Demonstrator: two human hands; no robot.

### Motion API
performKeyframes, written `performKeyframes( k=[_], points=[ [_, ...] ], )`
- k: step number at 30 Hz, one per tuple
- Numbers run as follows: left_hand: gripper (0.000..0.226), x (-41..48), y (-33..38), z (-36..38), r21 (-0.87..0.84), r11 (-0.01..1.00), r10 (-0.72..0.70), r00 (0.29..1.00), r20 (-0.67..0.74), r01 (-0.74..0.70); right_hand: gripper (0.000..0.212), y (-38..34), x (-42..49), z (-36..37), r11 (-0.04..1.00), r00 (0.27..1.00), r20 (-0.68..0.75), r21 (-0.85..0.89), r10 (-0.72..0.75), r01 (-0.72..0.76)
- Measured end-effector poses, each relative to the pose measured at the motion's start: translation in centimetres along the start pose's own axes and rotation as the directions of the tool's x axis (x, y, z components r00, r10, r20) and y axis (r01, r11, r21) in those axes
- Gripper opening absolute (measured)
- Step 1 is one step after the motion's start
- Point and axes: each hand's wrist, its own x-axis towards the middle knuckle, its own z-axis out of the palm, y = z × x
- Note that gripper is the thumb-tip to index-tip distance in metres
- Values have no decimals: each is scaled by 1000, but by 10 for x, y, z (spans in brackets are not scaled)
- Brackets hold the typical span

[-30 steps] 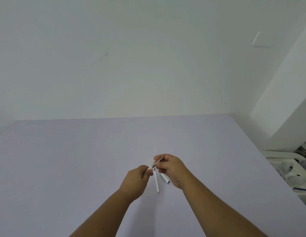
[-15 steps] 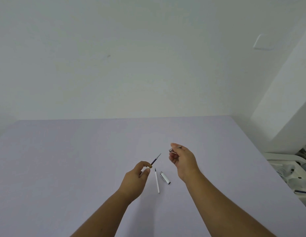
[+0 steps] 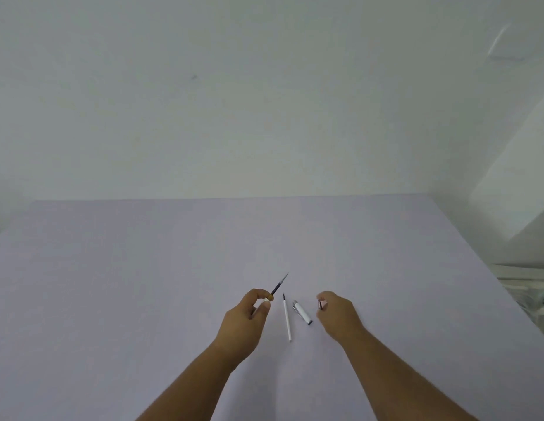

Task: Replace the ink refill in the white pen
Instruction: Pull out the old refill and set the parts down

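Two bare forearms reach forward; the left hand pinches thumb to forefinger, the right hand curls loosely, knuckles up.

The left hand hid the dark refill's lower end; the right hand mostly covered a small metallic piece.

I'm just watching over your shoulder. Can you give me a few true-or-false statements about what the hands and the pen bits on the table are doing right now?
1. The left hand pinches a dark refill with its tip pointing away from the person. True.
2. The right hand is empty. False: it holds a small metallic piece.
3. A thin white refill lies on the table between the hands. True.
4. The white cap piece is held in the left hand. False: it lies on the table beside the white refill.
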Motion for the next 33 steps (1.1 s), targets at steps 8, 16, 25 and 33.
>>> performKeyframes(
  k=[8, 16, 25, 33],
  points=[
    [20, 15, -10, 9, 22, 999, -34, 999, 29, 34, 26, -2, 14, 17, 991, 997, -6, -107, -81, 80],
    [17, 21, -18, 16, 50, 998, -47, 997, 59, 44, 21, 2, 19, 24, 996, 997, 12, -45, -75, 76],
    [15, 24, -21, 19, 75, 996, -47, 997, 68, 42, 29, 6, 20, 29, 997, 996, 32, 4, -80, 80],
    [15, 21, -22, 19, 69, 996, -57, 996, 71, 52, 27, 9, 19, 27, 984, 997, -51, 161, -65, 73]
  ],
)
